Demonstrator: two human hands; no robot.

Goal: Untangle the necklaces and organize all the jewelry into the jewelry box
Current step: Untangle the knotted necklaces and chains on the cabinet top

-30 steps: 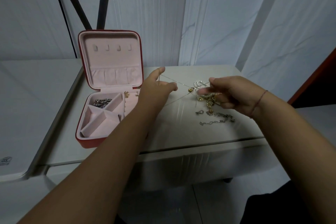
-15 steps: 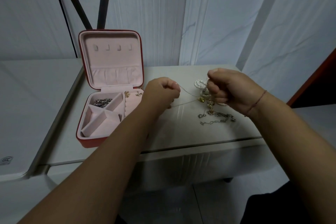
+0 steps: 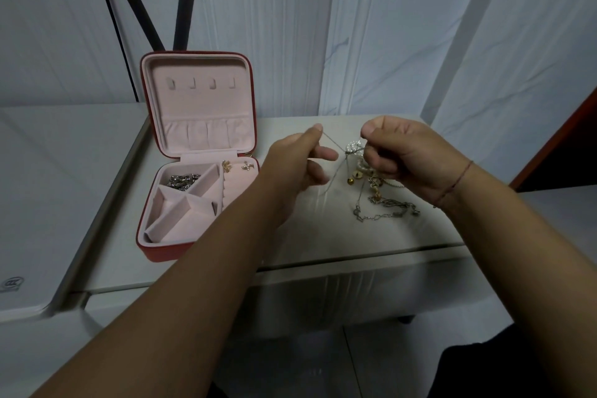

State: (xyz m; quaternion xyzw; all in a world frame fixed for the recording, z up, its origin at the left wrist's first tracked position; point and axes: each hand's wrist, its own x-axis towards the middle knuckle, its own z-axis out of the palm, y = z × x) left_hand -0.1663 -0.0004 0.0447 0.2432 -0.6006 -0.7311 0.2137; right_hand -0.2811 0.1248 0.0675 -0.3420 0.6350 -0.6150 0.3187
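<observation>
Tabletop (image 3: 323,236); raised hands (image 3: 290,165) (image 3: 400,155) on thin chain (image 3: 332,142)

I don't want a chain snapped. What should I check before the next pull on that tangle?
1. Left hand pinches the thin chain: ok.
2. Right hand grips the tangle firmly: ok.
3. Thin chain free of the tangle: not ok, it runs straight into the knot.
4. Jewelry box open, with empty compartments ready: ok.
5. Silver chain lying on the table separate from the tangle: cannot tell, the strands meet under the right hand.
6. Clasp of the thin chain undone: cannot tell.
</observation>
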